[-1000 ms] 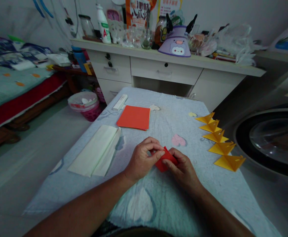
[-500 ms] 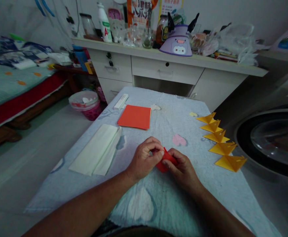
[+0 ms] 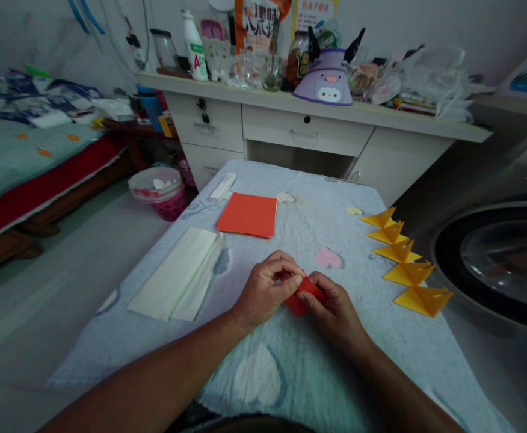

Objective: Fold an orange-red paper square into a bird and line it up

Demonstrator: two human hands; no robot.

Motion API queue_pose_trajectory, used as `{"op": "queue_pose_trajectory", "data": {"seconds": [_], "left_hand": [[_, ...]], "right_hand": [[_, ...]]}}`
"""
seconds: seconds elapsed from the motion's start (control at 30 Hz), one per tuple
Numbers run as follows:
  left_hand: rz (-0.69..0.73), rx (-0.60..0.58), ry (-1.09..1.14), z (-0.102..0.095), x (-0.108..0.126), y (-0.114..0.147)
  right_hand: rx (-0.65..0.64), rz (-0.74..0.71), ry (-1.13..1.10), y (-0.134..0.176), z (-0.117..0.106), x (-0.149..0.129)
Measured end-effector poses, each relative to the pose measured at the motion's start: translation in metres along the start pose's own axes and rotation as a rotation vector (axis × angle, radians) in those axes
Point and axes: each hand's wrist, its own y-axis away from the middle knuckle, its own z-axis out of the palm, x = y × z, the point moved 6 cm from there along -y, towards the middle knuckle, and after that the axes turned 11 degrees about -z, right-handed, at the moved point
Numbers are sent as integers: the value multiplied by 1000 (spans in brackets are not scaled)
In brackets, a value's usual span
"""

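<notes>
Between my two hands is a small folded piece of red paper, held just above the cloth near the middle of the table. My left hand pinches its upper left edge between thumb and forefinger. On the right side, my right hand grips it, thumb on the near face and fingers behind. My fingers hide part of the folds. Farther back lies a stack of square red-orange paper. Several yellow folded paper figures stand in a row along the right side of the table.
A folded pale paper sheet lies left of my hands, and a narrow white box sits beyond it. A heart-patterned cloth covers the table. Behind stands a white cabinet crowded with bottles and jars; a pink bin is on the floor.
My fingers have shifted only slightly at the top edge of the red paper, where its raised tip shows less. The whole view has moved a little; other things lie as before.
</notes>
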Motion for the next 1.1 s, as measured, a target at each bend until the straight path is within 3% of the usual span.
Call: {"op": "queue_pose_trajectory", "data": {"seconds": [0.7,1.1], "left_hand": [[-30,-82,20,4,4,1],[-46,-17,-105,4,-1,1]], "right_hand": [[70,50,-138,1,-6,5],[85,67,-162,0,-7,3]]}}
